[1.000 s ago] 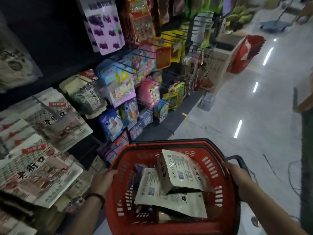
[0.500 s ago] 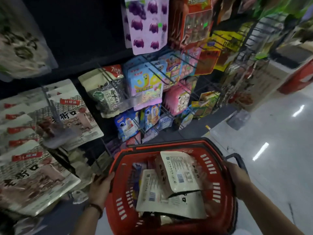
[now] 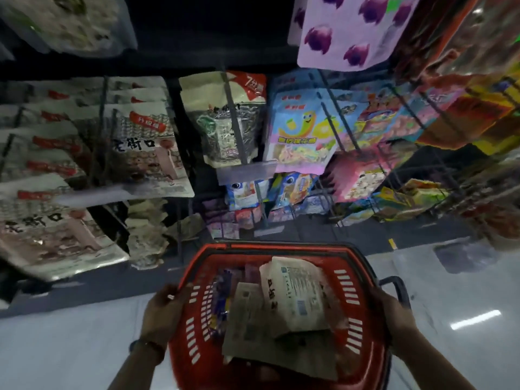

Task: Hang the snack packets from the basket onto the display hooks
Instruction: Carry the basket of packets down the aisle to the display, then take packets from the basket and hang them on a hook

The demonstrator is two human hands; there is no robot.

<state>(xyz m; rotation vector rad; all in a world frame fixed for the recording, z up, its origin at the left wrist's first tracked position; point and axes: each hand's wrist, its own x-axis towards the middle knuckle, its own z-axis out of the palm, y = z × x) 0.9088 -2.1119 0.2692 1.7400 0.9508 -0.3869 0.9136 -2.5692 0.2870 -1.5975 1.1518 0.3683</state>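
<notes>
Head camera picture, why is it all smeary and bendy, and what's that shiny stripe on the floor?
In the head view, lighting is dim; the hanging packets are smeared by motion blur and lean outward from wide-angle distortion; the basket looks a bit sharper; the stripe is a light's glare on the glossy floor.

Hanging packets [image 3: 301,136] crowd the display hooks [image 3: 342,122] ahead; bare floor [image 3: 70,347] lies open left of the red basket [image 3: 194,327], its top uncovered.
</notes>
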